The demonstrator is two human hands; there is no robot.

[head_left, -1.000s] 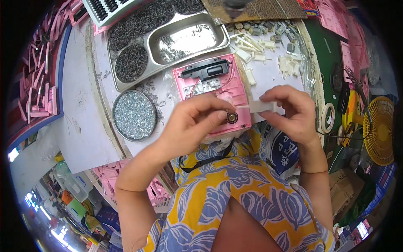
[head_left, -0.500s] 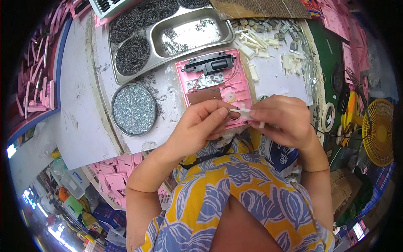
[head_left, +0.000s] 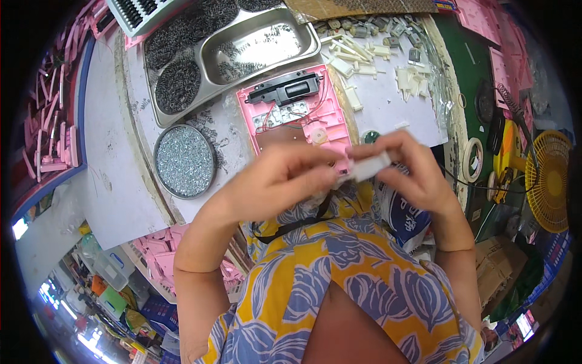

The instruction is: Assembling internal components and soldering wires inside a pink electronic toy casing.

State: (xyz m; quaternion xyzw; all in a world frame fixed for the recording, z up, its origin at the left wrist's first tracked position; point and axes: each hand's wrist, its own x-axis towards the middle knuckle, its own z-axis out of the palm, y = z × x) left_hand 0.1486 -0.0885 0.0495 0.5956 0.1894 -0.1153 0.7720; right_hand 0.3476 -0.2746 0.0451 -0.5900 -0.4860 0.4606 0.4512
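My right hand [head_left: 407, 173] pinches a small white plastic part [head_left: 371, 167] between thumb and fingers, in front of my body. Close to the part's left end is my left hand [head_left: 285, 179], blurred, its thumb and fingers drawn in. What they grip is too small and smeared to make out. Just beyond both hands lies an open pink plastic housing [head_left: 338, 124], partly covered by them. It holds a black elongated unit [head_left: 285, 89], thin red wires, a metal plate [head_left: 280, 115], a brown board [head_left: 282, 136] and a round whitish gear [head_left: 319, 136].
Left of the housing stands a round tin [head_left: 185, 162] of small screws. A metal tray [head_left: 233, 77] with dark springs is beyond it. White plastic parts [head_left: 413, 82] and small motors lie at the far right, near cardboard [head_left: 357, 8]. A yellow fan [head_left: 548, 182] stands right.
The white part has turned and come slightly nearer and to the right in my right hand. My left hand has shifted a little and is blurred. The whole view has shifted slightly.
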